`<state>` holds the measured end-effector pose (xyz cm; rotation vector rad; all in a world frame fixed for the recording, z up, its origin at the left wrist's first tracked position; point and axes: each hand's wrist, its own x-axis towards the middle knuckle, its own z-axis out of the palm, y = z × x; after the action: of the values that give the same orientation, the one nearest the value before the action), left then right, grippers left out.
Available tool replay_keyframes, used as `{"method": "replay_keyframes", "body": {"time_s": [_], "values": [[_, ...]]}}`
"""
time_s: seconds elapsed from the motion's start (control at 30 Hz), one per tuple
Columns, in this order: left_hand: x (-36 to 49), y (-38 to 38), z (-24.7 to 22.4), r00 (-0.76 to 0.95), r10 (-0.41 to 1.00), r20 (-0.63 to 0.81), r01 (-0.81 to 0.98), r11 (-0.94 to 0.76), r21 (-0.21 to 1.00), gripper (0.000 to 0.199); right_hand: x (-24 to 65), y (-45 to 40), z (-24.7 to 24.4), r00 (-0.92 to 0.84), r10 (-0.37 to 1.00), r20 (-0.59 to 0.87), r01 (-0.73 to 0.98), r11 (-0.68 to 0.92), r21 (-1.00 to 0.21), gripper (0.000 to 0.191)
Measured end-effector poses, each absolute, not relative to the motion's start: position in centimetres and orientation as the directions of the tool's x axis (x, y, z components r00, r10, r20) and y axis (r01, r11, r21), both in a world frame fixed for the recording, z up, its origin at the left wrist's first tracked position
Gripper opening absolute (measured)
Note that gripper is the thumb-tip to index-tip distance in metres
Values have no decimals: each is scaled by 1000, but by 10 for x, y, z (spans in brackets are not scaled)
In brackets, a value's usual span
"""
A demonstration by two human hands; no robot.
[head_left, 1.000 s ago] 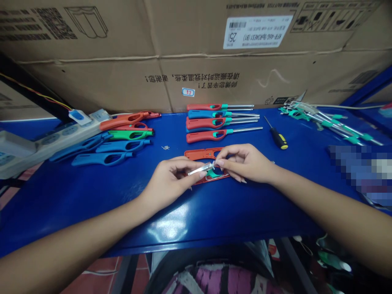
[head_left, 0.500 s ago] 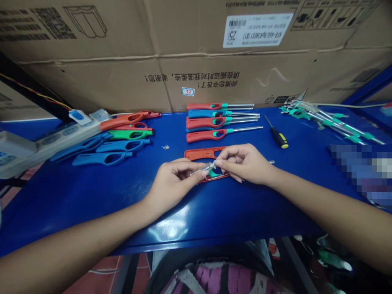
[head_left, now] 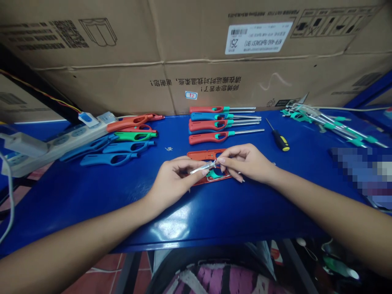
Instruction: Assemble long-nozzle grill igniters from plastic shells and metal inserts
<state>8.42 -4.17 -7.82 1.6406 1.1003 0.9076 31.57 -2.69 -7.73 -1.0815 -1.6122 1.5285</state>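
Observation:
My left hand (head_left: 180, 174) grips a small clear fuel tank (head_left: 202, 168) between thumb and fingers, tilted with its white tip toward the right. At that tip my right hand (head_left: 241, 162) pinches with thumb and forefinger; the tiny part between them is too small to name. Under both hands lies an orange lighter shell half (head_left: 198, 182) with a green trigger (head_left: 213, 174) and a thin pale wire in it. A second orange shell half (head_left: 200, 155) rests just behind, partly covered by my right fingers.
Assembled lighters (head_left: 208, 138) lie stacked at the back middle. Blue, green and orange shells (head_left: 110, 158) are beside a power strip (head_left: 69, 139) on the left. Tiny pins (head_left: 168, 149), a screwdriver (head_left: 280, 141) and metal rods with green parts (head_left: 343, 124) also lie on the blue table (head_left: 147, 220).
The view has shifted slightly, so everything sits a little lower and to the right. Both hands stay at the tank's tip, with the right fingers slightly changed in pose.

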Motion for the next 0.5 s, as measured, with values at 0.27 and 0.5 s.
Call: {"method": "replay_keyframes", "body": {"time_s": [0.27, 0.5], "values": [[84, -42, -80, 330, 942, 63, 294, -165, 941, 22, 316, -26, -78, -436, 895, -93, 161, -24, -987, 40], [84, -42, -78, 326, 944, 52, 299, -155, 942, 22, 314, -28, -79, -414, 906, -85, 181, -10, -983, 41]]}}
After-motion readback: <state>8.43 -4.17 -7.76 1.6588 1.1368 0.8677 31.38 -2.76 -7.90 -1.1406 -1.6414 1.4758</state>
